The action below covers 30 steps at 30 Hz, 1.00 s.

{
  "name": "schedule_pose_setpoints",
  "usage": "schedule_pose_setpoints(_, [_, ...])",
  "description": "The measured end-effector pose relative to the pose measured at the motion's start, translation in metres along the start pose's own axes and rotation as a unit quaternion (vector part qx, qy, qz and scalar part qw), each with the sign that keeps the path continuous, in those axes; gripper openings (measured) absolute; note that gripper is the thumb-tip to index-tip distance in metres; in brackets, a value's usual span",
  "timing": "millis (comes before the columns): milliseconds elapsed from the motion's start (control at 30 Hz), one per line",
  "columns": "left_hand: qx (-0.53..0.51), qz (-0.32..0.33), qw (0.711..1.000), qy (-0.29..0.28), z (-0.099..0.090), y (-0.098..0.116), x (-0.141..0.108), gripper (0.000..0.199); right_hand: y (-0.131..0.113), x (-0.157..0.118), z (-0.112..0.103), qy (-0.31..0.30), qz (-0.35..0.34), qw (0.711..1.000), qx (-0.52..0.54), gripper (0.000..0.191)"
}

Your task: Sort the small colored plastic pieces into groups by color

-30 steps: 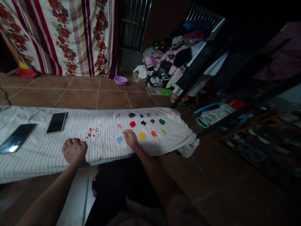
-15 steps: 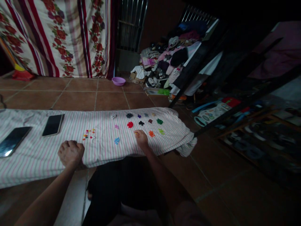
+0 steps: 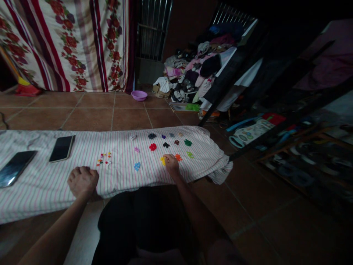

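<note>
Right hand (image 3: 172, 165) slightly farther right, curled fingers (image 3: 168, 158) at yellow pieces (image 3: 163, 161), grasp unclear.

Dim room, brown tiled floor (image 3: 129, 118), floral striped curtain (image 3: 82, 44).

Right hand (image 3: 171, 164) over yellow pieces (image 3: 163, 161).

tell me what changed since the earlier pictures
The right hand moved rightward, from beside the light blue pile to the yellow pile, which it now partly covers. Whether it let its small piece go is unclear. The left hand and mixed pieces stayed put.
</note>
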<state>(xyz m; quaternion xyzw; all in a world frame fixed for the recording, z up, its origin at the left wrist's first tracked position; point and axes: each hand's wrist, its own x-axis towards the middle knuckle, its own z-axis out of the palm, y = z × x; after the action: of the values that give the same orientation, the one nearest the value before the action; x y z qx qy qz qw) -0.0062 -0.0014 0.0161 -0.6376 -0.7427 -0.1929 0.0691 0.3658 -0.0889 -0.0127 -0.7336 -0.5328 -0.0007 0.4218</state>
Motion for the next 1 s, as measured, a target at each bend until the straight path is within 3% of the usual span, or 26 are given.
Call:
schedule_pose_setpoints(467, [0.019, 0.007, 1.0, 0.015, 0.004, -0.002, 0.0, 0.043, 0.014, -0.007, 0.0, 0.006, -0.03, 0.999, -0.022, 0.03])
schedule_pose_setpoints(767, [0.014, 0.004, 1.0, 0.011, 0.005, -0.001, 0.0, 0.046, 0.019, -0.01, 0.008, -0.025, -0.11, 0.992, -0.056, 0.032])
schedule_pose_setpoints(1000, [0.026, 0.006, 1.0, 0.0, 0.0, 0.002, 0.0, 0.045, 0.012, -0.001, 0.022, -0.048, -0.111, 0.992, -0.02, 0.012])
